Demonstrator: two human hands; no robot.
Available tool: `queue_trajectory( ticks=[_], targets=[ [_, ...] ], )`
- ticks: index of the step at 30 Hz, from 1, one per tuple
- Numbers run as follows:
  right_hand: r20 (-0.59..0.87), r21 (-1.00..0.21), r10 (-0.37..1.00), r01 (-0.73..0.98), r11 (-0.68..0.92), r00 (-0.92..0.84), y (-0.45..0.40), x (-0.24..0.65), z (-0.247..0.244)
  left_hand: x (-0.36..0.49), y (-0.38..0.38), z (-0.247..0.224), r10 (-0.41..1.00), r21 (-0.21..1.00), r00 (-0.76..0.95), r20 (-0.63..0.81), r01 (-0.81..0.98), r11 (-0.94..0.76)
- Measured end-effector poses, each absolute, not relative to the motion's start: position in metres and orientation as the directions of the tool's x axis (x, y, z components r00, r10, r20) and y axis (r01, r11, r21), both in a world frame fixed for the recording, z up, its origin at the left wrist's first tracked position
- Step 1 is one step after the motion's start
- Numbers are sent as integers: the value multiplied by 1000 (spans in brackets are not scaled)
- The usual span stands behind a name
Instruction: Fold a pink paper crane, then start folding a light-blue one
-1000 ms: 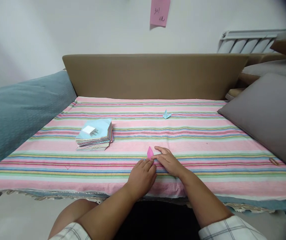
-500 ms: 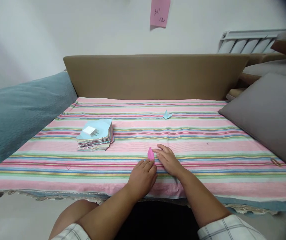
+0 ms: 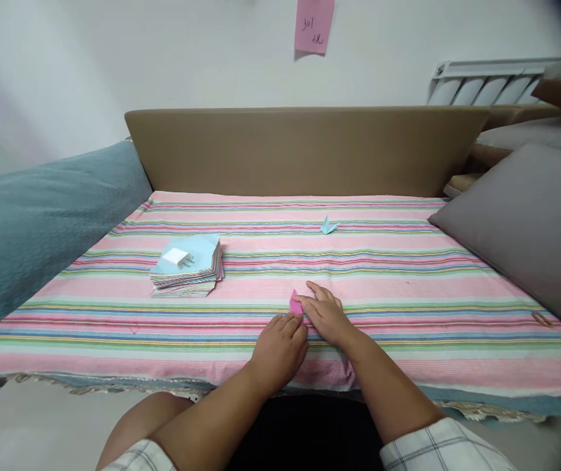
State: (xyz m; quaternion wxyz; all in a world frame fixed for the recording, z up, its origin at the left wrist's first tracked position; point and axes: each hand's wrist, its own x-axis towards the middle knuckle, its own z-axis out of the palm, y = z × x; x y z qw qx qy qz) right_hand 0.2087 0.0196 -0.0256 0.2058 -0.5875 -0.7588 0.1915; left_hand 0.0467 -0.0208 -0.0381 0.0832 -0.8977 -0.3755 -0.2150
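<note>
left hand (image 3: 281, 343): lying palm-down with its fingers close together, covering the near end of a small folded pink paper (image 3: 294, 303) on the striped cloth (image 3: 383, 288). right hand (image 3: 328, 317): holding its fingers apart, with one fingertip reaching over the paper's right edge and appearing to touch its upper part.

change: half a second ago that fingertip was resting just beside the paper; now it is overlapping it. the left hand is staying put, so, in my judgement, one hand is steadying while the other is working the edge.

further out: a stack of coloured sheets (image 3: 204, 248) is sitting to the left, bearing a white plug adapter (image 3: 176, 256); a folded blue paper (image 3: 328, 226) is lying beyond the hands.

hard to make out: the left fingers are hiding the paper's near end, and i cannot tell whether they are pinching or only pressing.
</note>
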Motion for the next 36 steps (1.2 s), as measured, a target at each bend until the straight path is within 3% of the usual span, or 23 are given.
queue_trajectory(
  ticks=[10,15,18,23,26,30,36],
  targets=[
    [66,-492,992,861,129,-111,31,202,-31,46,-21,-35,642,41,627,441,701,-712],
    [137,-599,989,790,130,-58,31,206,-33,46,-21,-36,648,50,626,435,701,-711],
    [188,-673,978,713,198,-94,27,212,-32,46,-21,-36,645,61,628,435,695,-717],
    [157,-635,968,731,250,-194,20,214,-32,46,-21,-32,653,86,632,416,688,-721],
    [142,-630,972,741,234,-187,20,213,-32,43,-19,-28,657,159,631,412,660,-734],
    [130,-630,973,743,228,-189,21,213,-33,36,-11,-23,749,344,542,382,669,-659],
    [140,-627,971,742,237,-192,20,213,-33,31,-4,-20,848,344,428,311,781,-521]
  ],
)
